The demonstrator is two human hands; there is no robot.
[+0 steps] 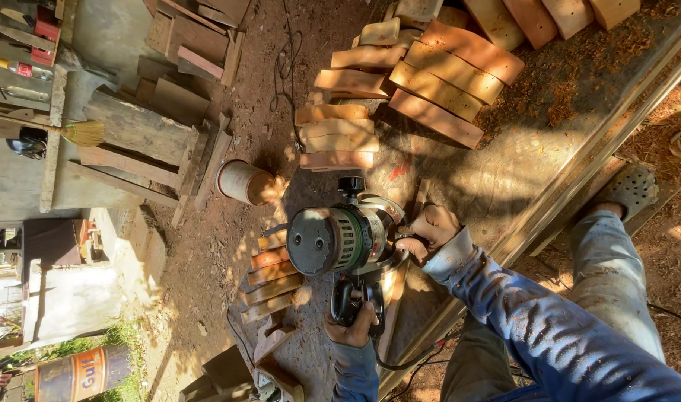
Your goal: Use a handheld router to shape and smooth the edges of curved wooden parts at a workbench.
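Hands: left (350, 326) gripping router (340, 240) handle, right (430, 231) steadying base.

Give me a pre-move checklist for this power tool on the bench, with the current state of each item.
1. Left hand closed around the power tool's rear handle: ok.
2. Right hand at the tool's base, fingers curled; firm hold: cannot tell.
3. Black cable loops below the left hand at the bench edge; clear of the tool's path: cannot tell.
4. Workpiece under the tool, hidden: cannot tell.
5. Stacked wooden blocks lie apart from the tool: ok.
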